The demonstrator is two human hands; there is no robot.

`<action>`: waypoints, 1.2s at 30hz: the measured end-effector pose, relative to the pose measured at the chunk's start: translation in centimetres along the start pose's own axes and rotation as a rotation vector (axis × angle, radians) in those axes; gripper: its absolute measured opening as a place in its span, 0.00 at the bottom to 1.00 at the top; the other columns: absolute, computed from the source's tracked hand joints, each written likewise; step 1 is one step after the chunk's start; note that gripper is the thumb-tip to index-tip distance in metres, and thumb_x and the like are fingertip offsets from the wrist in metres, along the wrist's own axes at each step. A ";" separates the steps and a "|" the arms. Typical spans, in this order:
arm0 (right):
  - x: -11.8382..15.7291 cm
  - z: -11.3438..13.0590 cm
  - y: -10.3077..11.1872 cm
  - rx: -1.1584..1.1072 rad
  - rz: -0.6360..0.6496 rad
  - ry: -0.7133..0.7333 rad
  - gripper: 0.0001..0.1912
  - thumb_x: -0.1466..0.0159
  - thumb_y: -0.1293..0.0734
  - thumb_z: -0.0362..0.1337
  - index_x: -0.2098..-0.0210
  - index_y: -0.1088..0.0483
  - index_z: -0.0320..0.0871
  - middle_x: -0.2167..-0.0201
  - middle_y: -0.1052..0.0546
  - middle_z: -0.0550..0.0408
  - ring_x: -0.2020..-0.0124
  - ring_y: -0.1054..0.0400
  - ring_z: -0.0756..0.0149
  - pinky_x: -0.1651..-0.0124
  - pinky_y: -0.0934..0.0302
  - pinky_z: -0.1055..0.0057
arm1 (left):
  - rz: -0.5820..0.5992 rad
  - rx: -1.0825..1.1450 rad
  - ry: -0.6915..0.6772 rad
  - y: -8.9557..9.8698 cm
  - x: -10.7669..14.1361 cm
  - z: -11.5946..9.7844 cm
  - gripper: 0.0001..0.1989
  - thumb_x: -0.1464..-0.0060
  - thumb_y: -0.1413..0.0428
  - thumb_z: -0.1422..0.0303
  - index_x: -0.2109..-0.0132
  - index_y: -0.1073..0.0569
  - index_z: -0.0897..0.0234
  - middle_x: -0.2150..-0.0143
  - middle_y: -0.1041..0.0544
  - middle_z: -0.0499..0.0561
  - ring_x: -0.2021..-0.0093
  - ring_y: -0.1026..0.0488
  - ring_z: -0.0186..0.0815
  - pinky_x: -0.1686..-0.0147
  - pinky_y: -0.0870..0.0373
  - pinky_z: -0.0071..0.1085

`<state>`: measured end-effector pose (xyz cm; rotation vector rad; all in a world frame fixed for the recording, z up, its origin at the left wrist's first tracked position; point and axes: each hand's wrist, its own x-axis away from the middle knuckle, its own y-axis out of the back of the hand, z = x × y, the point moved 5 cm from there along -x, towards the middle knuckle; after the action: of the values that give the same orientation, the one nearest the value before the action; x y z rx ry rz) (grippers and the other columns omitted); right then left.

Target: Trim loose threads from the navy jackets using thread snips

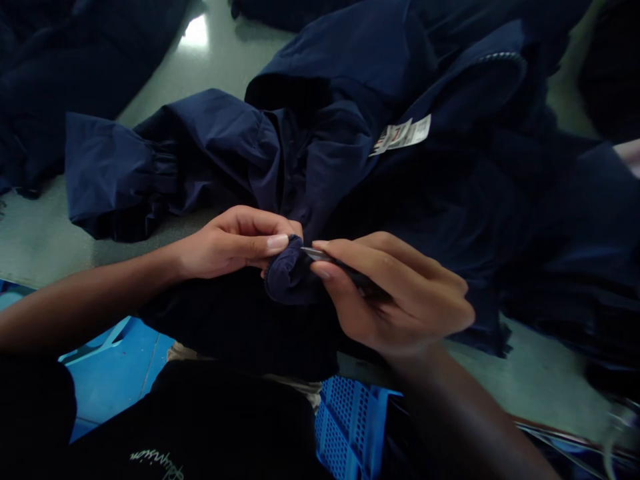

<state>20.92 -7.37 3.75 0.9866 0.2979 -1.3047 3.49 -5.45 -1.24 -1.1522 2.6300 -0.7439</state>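
A navy blue garment [320, 153] with a gathered cuff [163, 163] and a white label [401, 135] is spread over the table. My left hand [235, 241] pinches a folded edge [285, 277] of this garment between thumb and fingers. Close on its right, my right hand [400, 287] is closed around small thread snips [316, 254]. Their pointed metal tip meets the fabric just beside my left thumb; whether the blades are apart I cannot tell. Most of the snips' dark body is hidden by my fingers.
More dark blue garments [75, 67] lie at the far left, with others along the back and right. The pale table [540, 373] shows between them. Below its near edge are a blue plastic crate [350, 420] and a light blue frame [100, 345].
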 end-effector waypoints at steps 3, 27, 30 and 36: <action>-0.1 -0.2 0.2 -0.039 -0.029 -0.052 0.17 0.40 0.23 0.27 0.54 0.18 0.52 0.69 0.16 0.56 0.74 0.23 0.63 0.78 0.31 0.66 | -0.023 -0.026 -0.007 0.1 0.0 -0.1 0.15 0.37 0.37 0.60 0.67 0.23 0.67 0.65 0.28 0.51 0.68 0.30 0.30 0.68 0.30 0.27; 0.1 -0.3 0.1 -0.110 0.033 -0.115 0.09 0.36 0.25 0.31 0.56 0.20 0.46 0.69 0.19 0.56 0.75 0.29 0.69 0.77 0.36 0.69 | -0.007 0.011 0.028 -0.2 0.0 0.2 0.13 0.35 0.38 0.61 0.63 0.22 0.68 0.64 0.29 0.52 0.66 0.32 0.29 0.67 0.33 0.26; 0.3 -1.1 -0.2 -0.220 0.036 -0.283 0.06 0.34 0.26 0.37 0.56 0.20 0.47 0.71 0.21 0.57 0.76 0.33 0.70 0.76 0.40 0.69 | -0.007 -0.049 0.024 -0.3 -0.1 0.2 0.14 0.35 0.38 0.59 0.62 0.23 0.67 0.65 0.30 0.51 0.67 0.33 0.29 0.68 0.33 0.25; 0.5 -1.5 -1.0 -0.305 0.057 -0.433 0.08 0.39 0.21 0.31 0.64 0.22 0.47 0.74 0.23 0.62 0.76 0.35 0.73 0.74 0.39 0.71 | 0.008 -0.245 0.024 -0.4 -0.2 0.2 0.14 0.33 0.40 0.58 0.60 0.22 0.66 0.67 0.29 0.49 0.68 0.31 0.28 0.68 0.31 0.25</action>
<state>20.68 -6.51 2.08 0.4378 0.1279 -1.3366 3.96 -5.57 -1.17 -1.1975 2.8047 -0.4449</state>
